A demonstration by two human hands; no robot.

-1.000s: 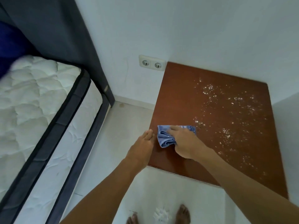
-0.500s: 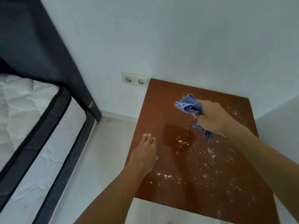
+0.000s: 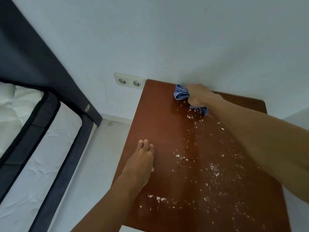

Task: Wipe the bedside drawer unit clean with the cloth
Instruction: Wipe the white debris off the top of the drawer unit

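The reddish-brown tabletop [image 3: 160,114] of the drawer unit fills the lower right of the frame, its far edge against the wall. White crumbs [image 3: 212,168] lie scattered over its middle and right. A bunched blue cloth [image 3: 181,94] rests at its upper edge.

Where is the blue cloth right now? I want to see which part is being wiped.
In the head view, the blue cloth is bunched in the right hand at the far edge of the brown drawer unit top, against the wall, right of the double socket.
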